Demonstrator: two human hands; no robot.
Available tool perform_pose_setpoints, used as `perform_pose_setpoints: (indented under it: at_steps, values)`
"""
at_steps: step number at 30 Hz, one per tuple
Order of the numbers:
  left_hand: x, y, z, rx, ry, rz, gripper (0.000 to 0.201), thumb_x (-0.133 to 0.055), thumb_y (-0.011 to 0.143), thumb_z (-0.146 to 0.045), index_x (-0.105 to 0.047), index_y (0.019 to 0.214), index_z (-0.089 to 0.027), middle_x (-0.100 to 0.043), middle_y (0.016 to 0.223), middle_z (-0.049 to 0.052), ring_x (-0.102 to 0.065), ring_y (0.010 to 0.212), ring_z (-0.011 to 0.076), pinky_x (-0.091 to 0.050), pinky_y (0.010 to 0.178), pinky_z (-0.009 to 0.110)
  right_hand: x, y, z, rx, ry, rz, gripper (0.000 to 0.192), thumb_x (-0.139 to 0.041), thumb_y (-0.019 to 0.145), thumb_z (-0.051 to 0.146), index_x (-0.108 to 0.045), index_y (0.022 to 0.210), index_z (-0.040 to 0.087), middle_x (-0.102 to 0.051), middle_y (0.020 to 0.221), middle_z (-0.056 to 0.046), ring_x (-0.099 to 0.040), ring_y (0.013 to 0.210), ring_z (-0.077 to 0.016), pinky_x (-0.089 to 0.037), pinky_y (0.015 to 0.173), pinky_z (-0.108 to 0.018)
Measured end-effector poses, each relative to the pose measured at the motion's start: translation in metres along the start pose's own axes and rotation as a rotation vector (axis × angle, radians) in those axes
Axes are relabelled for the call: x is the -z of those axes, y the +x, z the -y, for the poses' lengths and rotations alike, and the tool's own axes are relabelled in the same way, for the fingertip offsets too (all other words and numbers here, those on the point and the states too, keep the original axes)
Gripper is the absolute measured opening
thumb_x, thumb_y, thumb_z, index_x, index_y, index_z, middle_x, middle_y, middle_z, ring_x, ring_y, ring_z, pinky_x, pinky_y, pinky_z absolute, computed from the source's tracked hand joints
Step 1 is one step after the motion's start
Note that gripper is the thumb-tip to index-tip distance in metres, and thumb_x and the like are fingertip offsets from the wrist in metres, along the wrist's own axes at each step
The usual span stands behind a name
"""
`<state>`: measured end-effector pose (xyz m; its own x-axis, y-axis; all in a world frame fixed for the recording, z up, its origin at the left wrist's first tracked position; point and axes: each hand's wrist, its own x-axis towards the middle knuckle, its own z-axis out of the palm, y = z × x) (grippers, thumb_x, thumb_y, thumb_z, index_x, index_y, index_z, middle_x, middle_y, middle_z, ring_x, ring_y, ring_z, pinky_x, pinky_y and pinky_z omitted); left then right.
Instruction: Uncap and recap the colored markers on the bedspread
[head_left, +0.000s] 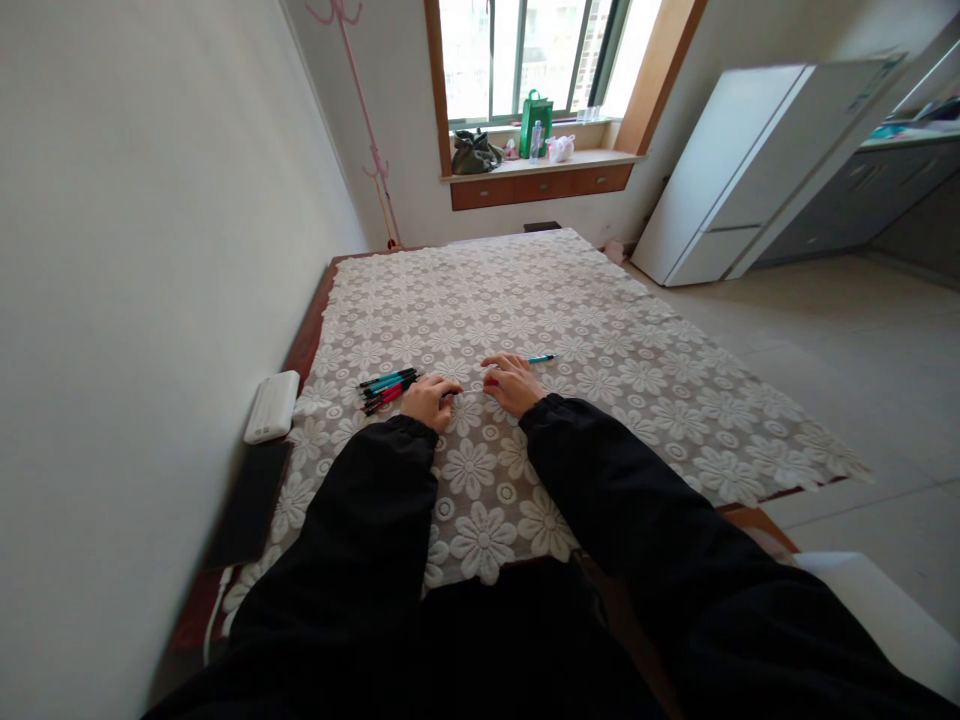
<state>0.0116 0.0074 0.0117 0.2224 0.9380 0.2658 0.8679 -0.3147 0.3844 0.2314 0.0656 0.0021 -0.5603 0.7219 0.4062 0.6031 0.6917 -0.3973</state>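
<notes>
Basically both hands sit down on the lace cloth (600, 330) over the tabletop (304, 345), so take the cloth's near edge as landmark. Left hand (429, 402) rests a bit up from that edge, fingers curled over a dark pen (452, 394) that barely pokes out on its inner side; looks like a closed grip on it, though the pen is mostly hidden. Just beyond and outward of that hand lies the pen bundle (388, 388), teal and red ones side by side, touching each other, not in the hand. Right hand (512, 383) lies just beside the left, same way up from the edge, fingers bent; something red shows at the fingertips, too small to name, so can't tell whether it grips or only touches. A single teal pen (541, 358) lies just past its fingers, apart from the bundle. Judging the step: pens being gathered or sorted by hand, mid-way. Next move likely calls for a pinch on the loose teal pen. White power bank (271, 406) sits off the cloth's left side, by the wall.
</notes>
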Motion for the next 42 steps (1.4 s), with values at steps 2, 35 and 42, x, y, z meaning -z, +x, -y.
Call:
perform_pose_setpoints:
  at_steps: [2,35,42]
  values:
    - [-0.001,0.000,0.001,-0.010,-0.005,0.006,0.029,-0.053,0.083,-0.018,-0.075,0.101,-0.025,-0.072,0.103,0.005,-0.061,0.104,0.0234,-0.049,0.096,0.039,-0.001,0.000,-0.001,0.007,0.010,0.010,0.005,-0.066,0.086,0.021,-0.070,0.082,0.024,-0.064,0.127,-0.004,-0.048,0.123,-0.0270,-0.033,0.108,-0.049]
    - [0.000,0.000,0.002,-0.008,0.002,0.030,0.030,-0.056,0.080,-0.017,-0.076,0.100,-0.026,-0.071,0.106,0.004,-0.062,0.105,0.0238,-0.049,0.096,0.039,0.020,-0.003,-0.016,0.046,-0.084,0.126,0.006,-0.069,0.075,0.020,-0.069,0.080,0.024,-0.059,0.133,-0.006,-0.042,0.132,-0.0320,-0.021,0.114,-0.058]
    - [0.000,0.000,0.002,-0.016,0.008,0.031,0.031,-0.055,0.081,-0.017,-0.077,0.102,-0.026,-0.071,0.106,0.005,-0.062,0.105,0.0240,-0.049,0.096,0.039,0.015,-0.003,-0.012,0.067,-0.067,0.116,0.004,-0.070,0.078,0.024,-0.070,0.082,0.024,-0.060,0.132,-0.006,-0.044,0.130,-0.0305,-0.022,0.114,-0.055]
